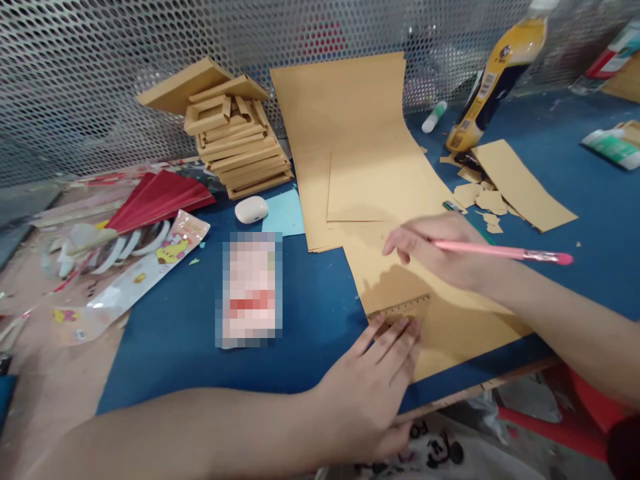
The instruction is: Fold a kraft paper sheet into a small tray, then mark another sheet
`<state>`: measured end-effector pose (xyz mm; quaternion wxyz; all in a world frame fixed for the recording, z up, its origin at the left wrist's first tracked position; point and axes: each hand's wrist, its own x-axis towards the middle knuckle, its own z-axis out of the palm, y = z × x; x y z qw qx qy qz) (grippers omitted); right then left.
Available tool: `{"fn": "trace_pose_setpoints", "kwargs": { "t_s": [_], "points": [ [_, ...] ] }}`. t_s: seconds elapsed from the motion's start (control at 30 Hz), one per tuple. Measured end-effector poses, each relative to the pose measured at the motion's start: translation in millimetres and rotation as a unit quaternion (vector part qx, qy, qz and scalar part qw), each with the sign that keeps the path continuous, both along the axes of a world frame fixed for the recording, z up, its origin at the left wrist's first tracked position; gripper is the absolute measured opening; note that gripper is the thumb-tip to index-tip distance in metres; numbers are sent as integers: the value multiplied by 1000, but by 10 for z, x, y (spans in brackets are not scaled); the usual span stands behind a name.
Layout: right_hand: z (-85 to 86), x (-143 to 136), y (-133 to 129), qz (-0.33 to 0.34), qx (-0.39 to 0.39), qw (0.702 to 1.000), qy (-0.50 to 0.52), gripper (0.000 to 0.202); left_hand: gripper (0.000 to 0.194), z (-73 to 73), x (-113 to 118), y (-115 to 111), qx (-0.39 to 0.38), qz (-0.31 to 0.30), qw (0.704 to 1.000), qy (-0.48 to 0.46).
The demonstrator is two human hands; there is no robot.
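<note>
My left hand (375,373) lies flat with its fingers spread, its fingertips pressing a clear ruler (407,307) against a sheet of brown paper (450,333) near the table's front edge. Above the same sheet, my right hand (440,250) is curled around a pink pencil (500,251), whose eraser end points right; the writing tip is hidden. Larger brown sheets (345,113) reach from the mesh wall towards my hands, with a smaller sheet (370,187) on top.
Folded cardboard pieces (245,147) are stacked at the back. A phone-like blurred item (253,287), a white case (251,210) and blue notes (285,213) lie left of centre. A yellow bottle (495,80), glue stick (434,117) and paper scraps (490,200) stand or lie right. Red folded paper (157,200) is left.
</note>
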<state>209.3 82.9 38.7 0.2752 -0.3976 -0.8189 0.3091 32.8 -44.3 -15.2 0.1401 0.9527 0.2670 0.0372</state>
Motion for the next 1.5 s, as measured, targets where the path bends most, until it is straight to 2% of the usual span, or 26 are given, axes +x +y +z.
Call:
{"fn": "trace_pose_setpoints", "kwargs": {
  "t_s": [0.1,0.2,0.3,0.43,0.63,0.87,1.03,1.3,1.5],
  "points": [
    [60,-21,-292,46,-116,992,-10,22,76,-30,20,-3,-5,11,1000,-3],
    [-42,-7,-434,33,-204,978,5,18,76,-54,34,-14,-4,17,1000,-6],
    [-236,17,-394,-6,-243,967,76,8,74,-52,25,-25,-1,17,1000,-7],
    [-410,15,-268,-12,-293,947,130,7,72,-23,1,-32,1,10,1000,-4],
    [-425,12,-278,2,-288,951,115,8,69,-8,-11,-33,19,12,1000,-12],
    [-457,62,-324,-41,-291,949,117,20,70,-21,1,-20,24,7,1000,7],
    [-431,20,-353,-34,-293,948,122,25,72,-54,23,-22,28,8,999,16],
    [-477,-52,-408,-17,-245,966,84,33,69,2,27,4,19,8,999,26],
    [-492,-94,-404,-19,-245,966,83,32,68,-12,23,-2,16,5,1000,22]
  ]
}}
